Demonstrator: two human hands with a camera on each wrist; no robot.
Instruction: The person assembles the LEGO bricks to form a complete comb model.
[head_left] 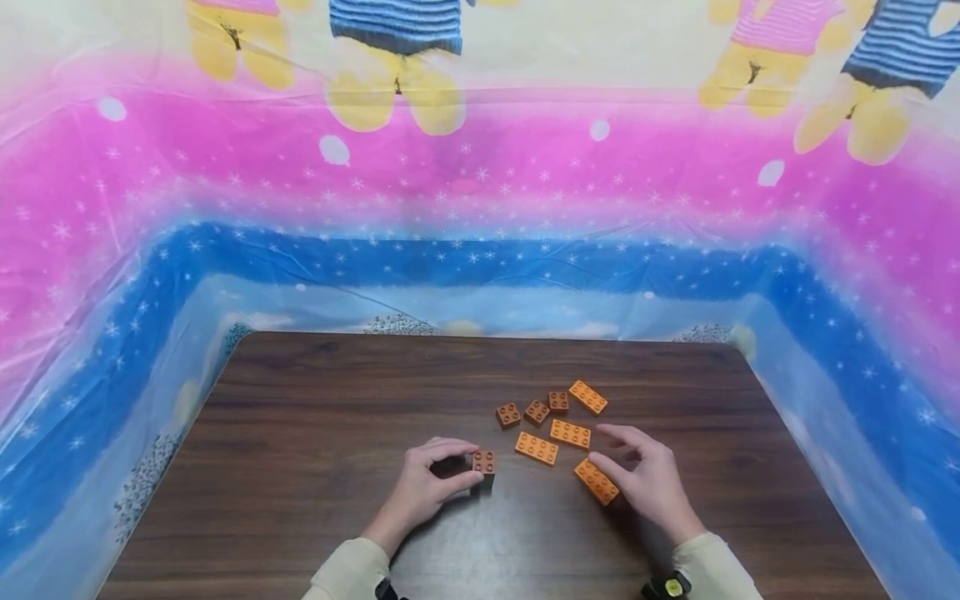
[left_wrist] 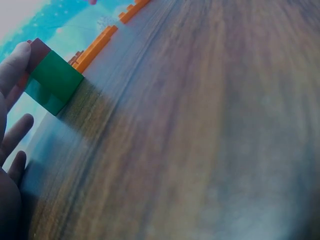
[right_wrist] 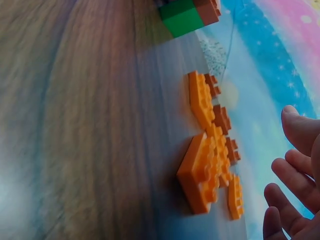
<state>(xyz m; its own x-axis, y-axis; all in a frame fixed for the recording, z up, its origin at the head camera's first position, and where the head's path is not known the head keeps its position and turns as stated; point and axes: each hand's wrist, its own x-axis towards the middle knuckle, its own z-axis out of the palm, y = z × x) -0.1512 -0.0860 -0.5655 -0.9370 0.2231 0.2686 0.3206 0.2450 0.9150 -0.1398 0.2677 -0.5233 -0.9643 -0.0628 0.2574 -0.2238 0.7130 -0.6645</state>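
We saw the left hand [head_left: 416,483] at the left of the loose bricks, its grip narrow on the held brick [head_left: 483,462], a brown one with four studs, pinched between thumb and fingers. The held brick sat on top of a green block [left_wrist: 55,82], and from the left wrist we saw the block's lower edge meet the desk [head_left: 315,400].

The right hand's [head_left: 652,479] grip was wide and held nothing, thumb and fingers well parted. From the head we saw its thumb overlap a corner of the near orange brick [head_left: 597,481]; from the right wrist, we saw the fingers apart from it.

Between the hands and farther off, we counted the left orange brick [head_left: 536,448], the middle orange brick [head_left: 571,433] and the far orange brick [head_left: 588,397]. Beside these we found the left brown brick [head_left: 508,415], the middle brown brick [head_left: 537,412] and the right brown brick [head_left: 558,402], in a loose row. All seven lay studs up, straight on the wood.

Behind the desk we saw a pink and blue cloth [head_left: 420,175] with white snowflakes.
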